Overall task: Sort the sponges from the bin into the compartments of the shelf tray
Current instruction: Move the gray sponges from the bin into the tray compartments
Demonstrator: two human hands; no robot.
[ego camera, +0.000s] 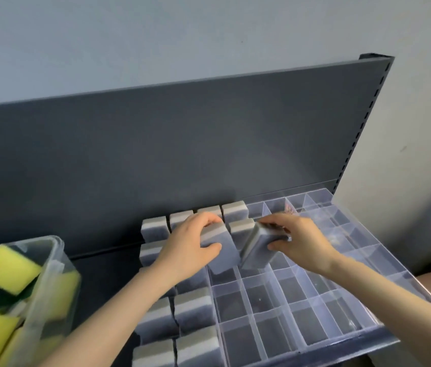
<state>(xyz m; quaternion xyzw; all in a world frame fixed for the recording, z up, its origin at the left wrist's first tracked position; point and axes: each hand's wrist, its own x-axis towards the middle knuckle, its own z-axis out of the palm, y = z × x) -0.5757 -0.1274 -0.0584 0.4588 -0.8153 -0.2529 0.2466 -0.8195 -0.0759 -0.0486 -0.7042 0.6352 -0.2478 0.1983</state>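
Left fingers [210,221] curled over the top of a grey sponge [218,254], thumb pressed to its near face; left hand [187,247] closed on it, sponge standing upright and sunk partway into a cell, probably being pushed home. Right fingers [275,225] clamped along the top edge of a second sponge [258,249], thumb underneath; right hand [299,241] shut on it, sponge tilted with its lower end over the next cell to the right, likely angled so as to slip between the dividers. Both sponges side by side, close together, whether touching unclear.

Further out: clear tray [367,337] on a dark shelf [182,144], left columns filled with grey sponges on edge, grey pad faces up, packed tight one per cell; the right half empty. Presumably filling column by column, leftward cells first. At far left, a clear bin [53,263] with yellow-and-green sponges [5,268] lying loose, unsorted. Judged roughly a third done.
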